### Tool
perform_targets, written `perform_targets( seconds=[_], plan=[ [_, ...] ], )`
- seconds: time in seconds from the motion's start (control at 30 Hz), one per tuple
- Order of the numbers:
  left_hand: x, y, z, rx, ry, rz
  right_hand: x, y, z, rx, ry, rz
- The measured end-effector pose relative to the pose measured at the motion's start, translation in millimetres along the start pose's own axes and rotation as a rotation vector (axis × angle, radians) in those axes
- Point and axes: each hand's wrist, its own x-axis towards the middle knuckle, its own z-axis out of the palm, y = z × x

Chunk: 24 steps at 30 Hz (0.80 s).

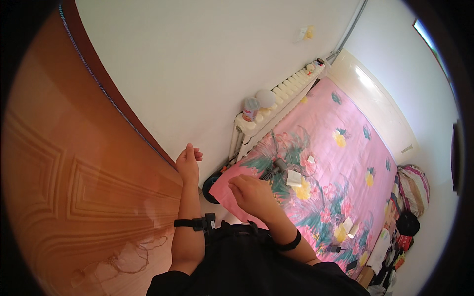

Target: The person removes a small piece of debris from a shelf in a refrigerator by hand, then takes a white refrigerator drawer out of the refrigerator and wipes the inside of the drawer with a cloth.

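Observation:
My left hand (189,160) is raised between the wooden door and the white wall, fingers curled and thumb up, with nothing visible in it. My right hand (253,194) hovers over the near corner of a bed's pink floral sheet (355,151). Its fingers are bent inward, the palm is hidden, and no held thing shows. Just beyond it on the sheet lies a dark grey handheld device (279,165) with a black ribbed part. Beside that are a small white box (293,178) and a white cube-shaped plug (310,159) near a thin white cable.
Along the wall runs a cream radiator (287,94), bearing a can (251,109) and a white round object (266,98). The brown door (111,177) stands at left. A black adapter (335,249) lies on the bed. A striped bag (413,187) and clutter line its far side.

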Motion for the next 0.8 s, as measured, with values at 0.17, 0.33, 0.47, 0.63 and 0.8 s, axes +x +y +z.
perform_targets(
  seconds=[0.17,0.33,0.47,0.63,0.8],
  plan=[
    [-7,-1,5,-0.017,-0.051,-0.004,-4,-3,-1,0.0,0.009,-0.001],
    [-15,0,11,0.021,-0.086,-0.02,-10,1,-4,-0.017,0.029,0.003],
    [-21,-3,14,-0.003,-0.089,-0.026,-15,2,-4,-0.017,0.043,0.01],
    [-19,-20,11,-0.022,-0.1,0.018,-21,4,-4,-0.033,0.011,0.041],
    [-18,-29,8,0.054,-0.256,0.005,-22,7,-5,-0.037,0.03,0.039]
  ],
)
